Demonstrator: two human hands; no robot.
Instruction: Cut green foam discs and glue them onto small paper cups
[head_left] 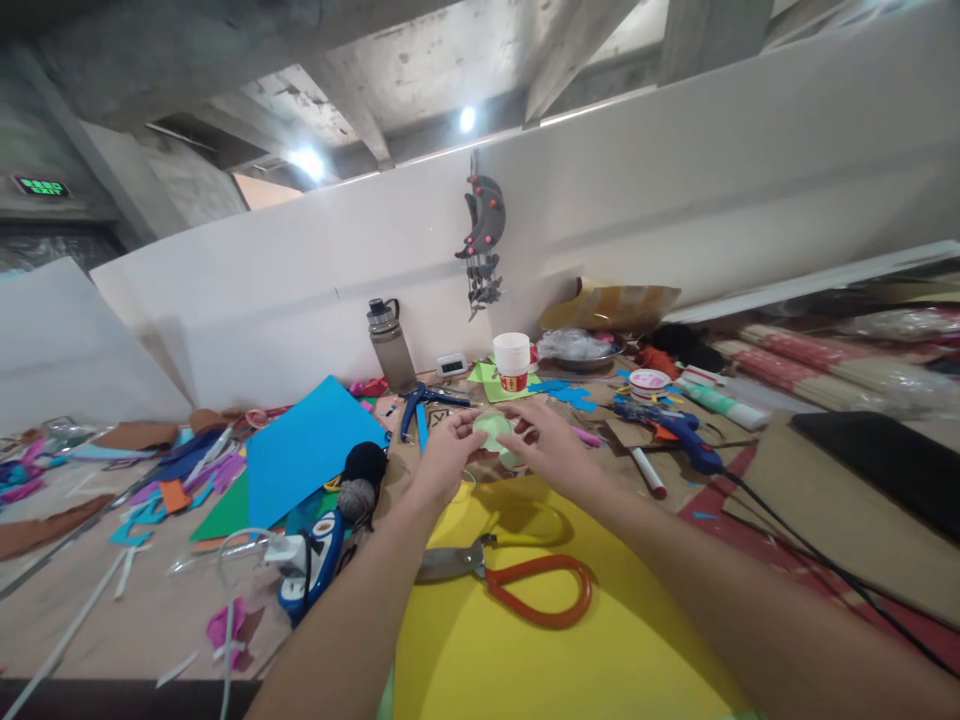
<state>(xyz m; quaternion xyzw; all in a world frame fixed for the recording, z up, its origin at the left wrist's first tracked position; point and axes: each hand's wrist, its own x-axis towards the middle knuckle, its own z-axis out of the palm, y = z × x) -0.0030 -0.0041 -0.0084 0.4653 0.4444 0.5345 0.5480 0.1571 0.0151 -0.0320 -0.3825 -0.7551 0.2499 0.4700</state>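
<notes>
Between my two hands is a pale green round piece (pixel 492 428), its exact kind not clear from here. My left hand (pixel 452 450) grips its left side with the thumb on top. On the other side, the fingers and thumb of my right hand (pixel 546 440) hold its right edge. A second pale green bit (pixel 511 459) shows just under it, partly covered by the fingers. Nearer to me, large scissors (pixel 480 560) with one orange and one yellow handle lie on a yellow sheet (pixel 525 660), below both hands.
A grey bottle (pixel 391 350), stacked paper cups (pixel 512 360) and a blue glue gun (pixel 675 432) with a cable stand or lie around. Blue sheets (pixel 300 460), yarn balls (pixel 358 490) and a power strip (pixel 319 565) are at left. A white partition (pixel 337 290) rises behind.
</notes>
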